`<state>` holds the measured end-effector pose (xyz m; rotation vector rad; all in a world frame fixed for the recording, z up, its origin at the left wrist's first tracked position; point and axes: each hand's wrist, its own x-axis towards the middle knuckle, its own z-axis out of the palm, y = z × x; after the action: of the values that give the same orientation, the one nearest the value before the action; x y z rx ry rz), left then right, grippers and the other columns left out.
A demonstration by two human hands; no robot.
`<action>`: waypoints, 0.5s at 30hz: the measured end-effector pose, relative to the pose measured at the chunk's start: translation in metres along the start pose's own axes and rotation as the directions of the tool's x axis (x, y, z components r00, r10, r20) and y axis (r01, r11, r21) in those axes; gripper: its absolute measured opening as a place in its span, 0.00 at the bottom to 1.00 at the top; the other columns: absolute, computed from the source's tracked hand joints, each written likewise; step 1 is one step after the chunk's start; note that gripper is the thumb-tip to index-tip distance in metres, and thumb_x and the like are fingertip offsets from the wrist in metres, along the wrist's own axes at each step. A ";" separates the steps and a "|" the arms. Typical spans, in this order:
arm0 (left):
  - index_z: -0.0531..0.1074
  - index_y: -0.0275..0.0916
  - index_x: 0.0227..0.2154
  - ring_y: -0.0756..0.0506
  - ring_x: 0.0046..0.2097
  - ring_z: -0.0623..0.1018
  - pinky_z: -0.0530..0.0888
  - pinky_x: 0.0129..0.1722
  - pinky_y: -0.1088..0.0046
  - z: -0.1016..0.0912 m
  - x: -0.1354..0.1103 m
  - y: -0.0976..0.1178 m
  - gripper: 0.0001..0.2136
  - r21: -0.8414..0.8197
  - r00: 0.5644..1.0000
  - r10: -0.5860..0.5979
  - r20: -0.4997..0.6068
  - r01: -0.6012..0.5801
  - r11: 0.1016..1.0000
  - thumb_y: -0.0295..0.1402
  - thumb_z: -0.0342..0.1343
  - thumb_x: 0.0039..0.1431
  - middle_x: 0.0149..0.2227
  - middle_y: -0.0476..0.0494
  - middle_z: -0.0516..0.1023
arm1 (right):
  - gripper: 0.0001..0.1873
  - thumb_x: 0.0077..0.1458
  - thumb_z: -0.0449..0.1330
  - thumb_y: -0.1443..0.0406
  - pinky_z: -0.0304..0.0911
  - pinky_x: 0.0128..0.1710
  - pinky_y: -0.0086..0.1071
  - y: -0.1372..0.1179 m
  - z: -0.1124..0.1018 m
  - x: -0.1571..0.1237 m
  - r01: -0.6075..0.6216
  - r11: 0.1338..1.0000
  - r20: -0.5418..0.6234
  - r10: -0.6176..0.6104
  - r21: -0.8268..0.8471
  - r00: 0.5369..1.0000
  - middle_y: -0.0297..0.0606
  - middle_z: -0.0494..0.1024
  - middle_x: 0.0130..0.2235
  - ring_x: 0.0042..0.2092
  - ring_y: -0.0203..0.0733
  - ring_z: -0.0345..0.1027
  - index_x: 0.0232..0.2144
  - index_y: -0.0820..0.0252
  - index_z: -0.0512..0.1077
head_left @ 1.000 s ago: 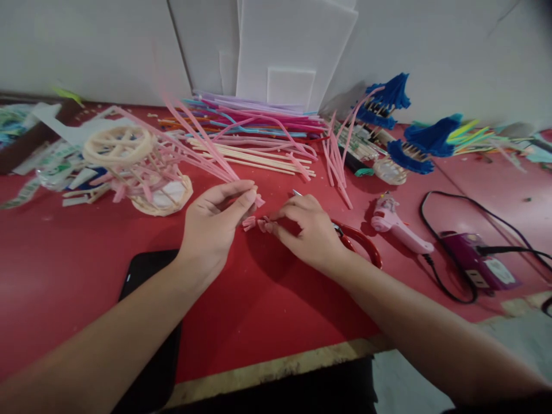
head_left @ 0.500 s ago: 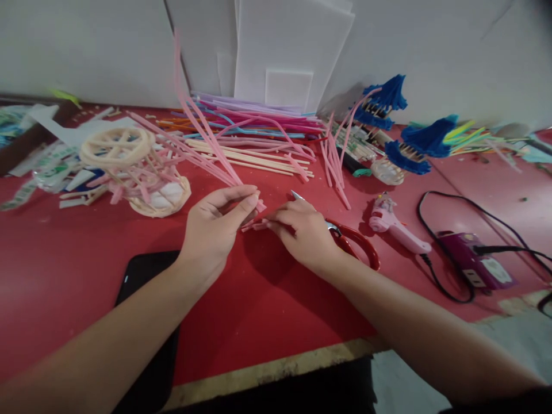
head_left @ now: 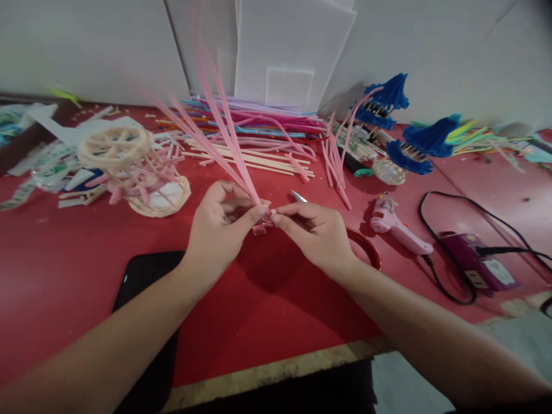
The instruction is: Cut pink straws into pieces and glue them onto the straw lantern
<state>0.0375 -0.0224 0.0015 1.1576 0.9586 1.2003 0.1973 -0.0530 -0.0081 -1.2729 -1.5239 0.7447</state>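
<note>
My left hand (head_left: 224, 224) pinches a bundle of long pink pipe cleaners (head_left: 230, 141) near their lower ends; the stems fan upward and their tops are blurred. Close beside it, my right hand (head_left: 317, 233) has thumb and forefinger closed on a short pink pipe cleaner piece (head_left: 273, 213), touching or nearly touching the bundle's ends. Under the fingertips, a few cut pink bits (head_left: 259, 230) lie on the red table (head_left: 276, 310). Red-handled scissors (head_left: 368, 248) rest partly hidden beneath my right hand, their metal tip showing beyond it.
A cream and pink wheel-topped model (head_left: 116, 146) stands at left, near a black phone (head_left: 146, 299). Pipe cleaners (head_left: 263, 109) and wooden sticks (head_left: 254, 160) lie at the back. To the right are blue-roofed models (head_left: 431, 138), a pink glue gun (head_left: 399, 230) and a purple power box (head_left: 478, 261) with its cord.
My right hand has lifted a short pink piece from the table up to the bundle. My left hand has shifted slightly right, swinging the long stems right and more upright.
</note>
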 end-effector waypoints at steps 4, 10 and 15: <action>0.64 0.44 0.31 0.47 0.30 0.81 0.78 0.29 0.73 0.001 -0.001 0.002 0.16 -0.047 1.000 -0.021 0.002 0.021 0.999 0.28 0.68 0.47 0.26 0.52 0.80 | 0.04 0.55 0.63 0.64 0.66 0.31 0.31 0.001 0.000 -0.001 0.087 0.987 0.014 -0.086 -0.133 0.996 0.34 0.82 0.31 0.33 0.38 0.74 0.30 0.56 0.79; 0.61 0.42 0.31 0.49 0.28 0.81 0.78 0.28 0.76 0.005 -0.001 0.005 0.19 -0.169 0.992 -0.129 -0.017 0.124 0.978 0.27 0.69 0.44 0.25 0.53 0.81 | 0.04 0.56 0.62 0.64 0.66 0.33 0.32 -0.002 -0.001 -0.002 0.145 0.981 0.008 -0.145 -0.132 0.989 0.34 0.81 0.31 0.33 0.38 0.73 0.31 0.55 0.78; 0.58 0.41 0.28 0.51 0.24 0.78 0.75 0.25 0.77 0.009 0.002 0.007 0.22 -0.314 0.965 -0.261 -0.042 0.235 0.920 0.24 0.70 0.41 0.25 0.51 0.82 | 0.04 0.57 0.60 0.63 0.66 0.33 0.31 -0.004 -0.003 -0.004 0.178 0.975 -0.056 -0.187 -0.131 0.981 0.34 0.78 0.30 0.33 0.37 0.70 0.32 0.55 0.75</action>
<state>0.0453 -0.0218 0.0102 0.7208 0.9122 1.1484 0.1985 -0.0579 -0.0044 -1.2172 -1.6269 0.4886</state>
